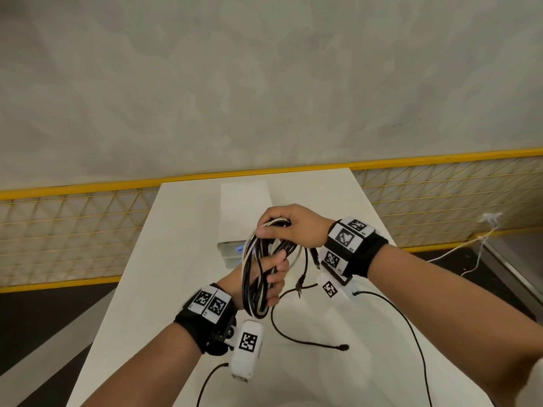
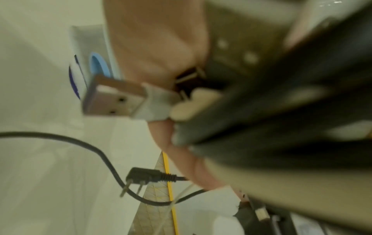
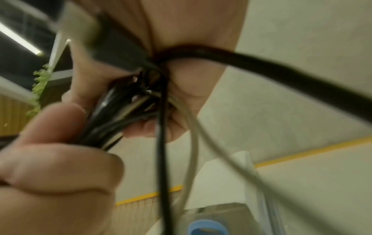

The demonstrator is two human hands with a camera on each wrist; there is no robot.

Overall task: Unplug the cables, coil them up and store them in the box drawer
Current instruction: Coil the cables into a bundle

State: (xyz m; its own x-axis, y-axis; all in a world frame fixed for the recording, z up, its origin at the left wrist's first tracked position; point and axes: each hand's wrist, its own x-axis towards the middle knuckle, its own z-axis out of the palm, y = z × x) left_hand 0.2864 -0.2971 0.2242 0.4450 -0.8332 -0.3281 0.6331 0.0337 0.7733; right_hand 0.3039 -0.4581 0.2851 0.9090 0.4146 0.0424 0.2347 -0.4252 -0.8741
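A coil of black and white cables [image 1: 255, 279] hangs in the air above the white table [image 1: 164, 274]. My left hand [image 1: 274, 274] grips its lower part, fingers curled round the strands. My right hand [image 1: 273, 228] grips the top of the coil from above. A two-pin black plug [image 1: 299, 284] and a USB plug [image 1: 316, 259] dangle from the bundle. In the left wrist view the USB plug [image 2: 114, 98] and the two-pin plug [image 2: 141, 176] show close up. The right wrist view has the bundle [image 3: 112, 119] pinched in my fingers. Behind the hands stands the white box [image 1: 244, 207], its translucent drawer [image 1: 229, 249] with a blue handle pulled out.
A thin black cable [image 1: 311, 343] trails loose across the table in front of me. Yellow mesh fencing [image 1: 58, 230] runs behind the table on both sides. A white lead [image 1: 458, 248] lies on the floor at the right. The drawer's blue handle [image 3: 205, 227] sits just under my right hand.
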